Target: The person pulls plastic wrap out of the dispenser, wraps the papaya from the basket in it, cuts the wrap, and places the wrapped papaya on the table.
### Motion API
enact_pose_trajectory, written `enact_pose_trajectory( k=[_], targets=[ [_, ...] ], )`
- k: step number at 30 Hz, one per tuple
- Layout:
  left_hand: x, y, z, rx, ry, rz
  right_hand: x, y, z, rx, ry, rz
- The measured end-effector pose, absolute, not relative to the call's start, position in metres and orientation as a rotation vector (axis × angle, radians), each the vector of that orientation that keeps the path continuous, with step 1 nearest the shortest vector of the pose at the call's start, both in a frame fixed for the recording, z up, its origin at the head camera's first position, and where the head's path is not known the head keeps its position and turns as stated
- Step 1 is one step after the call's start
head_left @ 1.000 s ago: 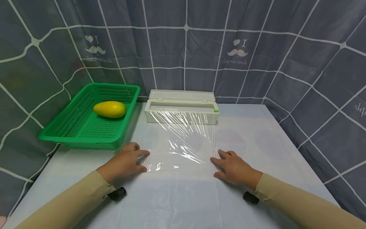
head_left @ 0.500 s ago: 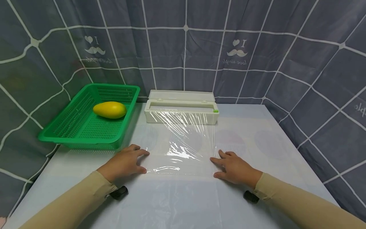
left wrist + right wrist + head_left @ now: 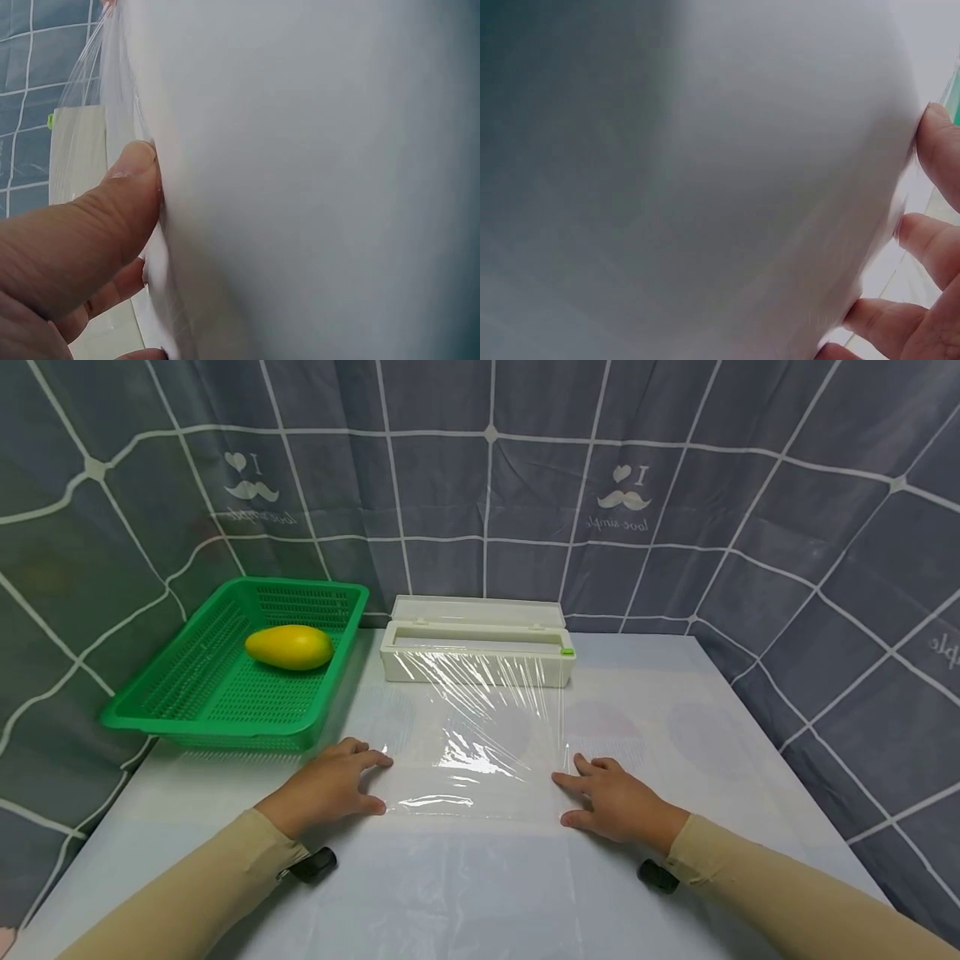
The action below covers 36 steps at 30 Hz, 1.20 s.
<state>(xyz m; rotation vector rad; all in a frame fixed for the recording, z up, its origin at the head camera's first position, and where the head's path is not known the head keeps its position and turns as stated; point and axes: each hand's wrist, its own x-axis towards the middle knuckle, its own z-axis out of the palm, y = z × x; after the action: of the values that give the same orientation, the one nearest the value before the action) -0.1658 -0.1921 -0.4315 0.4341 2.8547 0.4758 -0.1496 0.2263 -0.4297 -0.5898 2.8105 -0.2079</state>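
A sheet of clear cling film [image 3: 480, 752] stretches from a white cling film dispenser [image 3: 396, 667] down onto the white table. At the film's left edge, my left hand [image 3: 326, 785] rests with thumb and index finger spread, their tips against film and table. My right hand [image 3: 618, 803] lies likewise at the right edge, fingers spread and pressing down. The left wrist view shows the thumb [image 3: 112, 199] pressed to the surface; in the right wrist view several fingertips [image 3: 922, 236] touch it. The dispenser's lid [image 3: 480, 608] is raised, and a green slider sits at its right end.
A green plastic basket [image 3: 217, 728] stands at the left back, holding a yellow mango-like fruit [image 3: 288, 647]. Behind and along the sides hangs a grey checked curtain [image 3: 540, 485]. The white tabletop [image 3: 465, 902] extends in front of the film and to the right.
Glare on the film has shifted, and its near edge looks smoother than a second ago. Both hands have stayed almost in place; the left forearm has shifted very slightly.
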Motion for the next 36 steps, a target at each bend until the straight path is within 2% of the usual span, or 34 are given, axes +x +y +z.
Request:
enact_pose_trajectory(
  k=[12,24,36],
  targets=[
    [-0.159,-0.196,-0.425,0.531,2.876,0.420,-0.149,0.227,-0.433,-0.582,2.802,-0.223],
    [-0.153,-0.192,-0.391,0.576,2.821,0.257,-0.149,0.227,-0.433,-0.575,2.814,-0.206],
    [-0.149,-0.204,-0.391,0.627,2.766,0.271,-0.148,0.229,-0.433,-0.586,2.811,-0.209]
  ],
)
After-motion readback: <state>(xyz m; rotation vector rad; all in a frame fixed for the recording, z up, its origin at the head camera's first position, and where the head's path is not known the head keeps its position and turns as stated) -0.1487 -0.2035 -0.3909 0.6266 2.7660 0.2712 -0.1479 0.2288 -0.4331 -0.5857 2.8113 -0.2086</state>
